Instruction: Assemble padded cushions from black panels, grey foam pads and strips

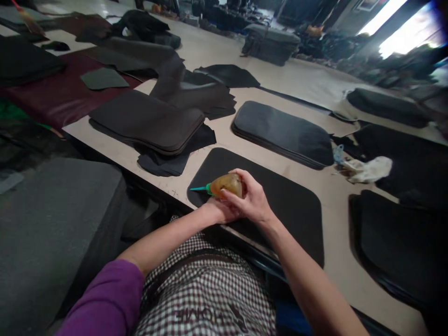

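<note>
My right hand [255,198] is wrapped round a squeeze bottle [224,184] with yellow-brown contents and a green cap. Its thin green nozzle points left and hovers over, or touches, the left end of a black rounded panel [287,200]; I cannot tell which. Just below the bottle, my left hand [224,211] meets the right hand, and its fingers are mostly hidden. The panel lies flat at the table's front edge, partly covered by my hands and forearms.
Stacks of dark rounded panels lie at the left [147,119], behind [282,130] and at the right [399,247]. A whitish cloth [371,170] sits right of the rear stack. Dark sheet material [192,93] spreads farther back. A grey block-like surface [59,224] stands at the left.
</note>
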Demonstrator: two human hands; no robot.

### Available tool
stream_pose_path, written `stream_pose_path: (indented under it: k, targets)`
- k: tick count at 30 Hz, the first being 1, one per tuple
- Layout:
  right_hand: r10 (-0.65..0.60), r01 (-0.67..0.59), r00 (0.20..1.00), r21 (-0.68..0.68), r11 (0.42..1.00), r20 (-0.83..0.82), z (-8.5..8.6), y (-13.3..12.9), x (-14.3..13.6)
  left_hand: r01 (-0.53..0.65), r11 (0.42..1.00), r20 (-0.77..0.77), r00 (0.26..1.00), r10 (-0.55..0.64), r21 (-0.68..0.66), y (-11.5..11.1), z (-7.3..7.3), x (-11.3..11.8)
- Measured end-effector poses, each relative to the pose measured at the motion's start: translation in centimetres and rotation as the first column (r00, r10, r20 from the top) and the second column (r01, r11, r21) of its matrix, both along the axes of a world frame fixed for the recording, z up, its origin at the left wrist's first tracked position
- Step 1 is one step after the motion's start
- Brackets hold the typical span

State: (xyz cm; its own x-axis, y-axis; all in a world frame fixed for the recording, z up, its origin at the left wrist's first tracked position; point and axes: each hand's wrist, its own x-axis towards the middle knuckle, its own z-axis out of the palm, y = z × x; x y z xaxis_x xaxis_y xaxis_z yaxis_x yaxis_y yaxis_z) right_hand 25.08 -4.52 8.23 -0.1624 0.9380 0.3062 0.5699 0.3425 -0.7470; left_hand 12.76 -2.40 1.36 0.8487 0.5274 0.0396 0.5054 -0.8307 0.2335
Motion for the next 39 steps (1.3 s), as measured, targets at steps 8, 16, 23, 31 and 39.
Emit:
stream_pose_path:
  k: [8,16,23,31,39]
  targets:
    - [-0.178,0.165,0.977,0.112,0.980,0.116,0.7,3.1,1.0,0.017,0.995,0.122,0.992,-0.029,0.100,0.2,1.5,-0.4]
    - [-0.446,0.416,0.889,0.226,0.881,0.103,-1.3,8.2,3.2,-0.008,0.985,0.162,0.987,-0.020,0.171,0.2,1.6,-0.5]
    - [-0.545,0.505,0.831,0.260,0.823,0.113,-1.4,8.5,6.2,0.006,0.979,0.162,0.986,-0.040,0.206,0.1,1.6,-0.7]
    - [-0.690,0.653,0.701,0.224,0.723,0.181,-0.1,1.4,15.5,0.018,0.983,0.171,0.984,-0.050,0.183,0.2,1.6,-0.6]
    - [-0.865,0.843,0.472,0.200,0.500,0.170,-0.3,-8.8,24.8,0.030,0.986,0.166,0.984,-0.058,0.165,0.4,1.2,-0.3]
